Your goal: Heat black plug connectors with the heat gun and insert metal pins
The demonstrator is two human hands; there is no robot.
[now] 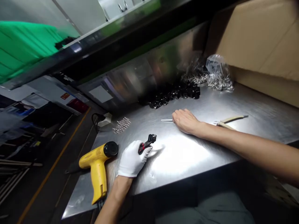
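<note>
My left hand (132,159), in a white glove, is closed around a small black part (151,138) with a bit of red at its base, held just above the metal table. My right hand (185,120) is bare and rests on the table, its fingers closed on thin metal tweezers (166,120) whose tips point left. Beyond the hands lies a pile of black parts (175,93). A small group of shiny metal pieces (121,125) sits on the table to the left.
A yellow heat gun (98,171) lies left of my gloved hand. Pliers with pale handles (230,120) rest beyond my right forearm. Plastic bags of metal pieces (219,74) and a large cardboard box (261,43) stand at the back right. A white socket block (105,119) is at the left edge.
</note>
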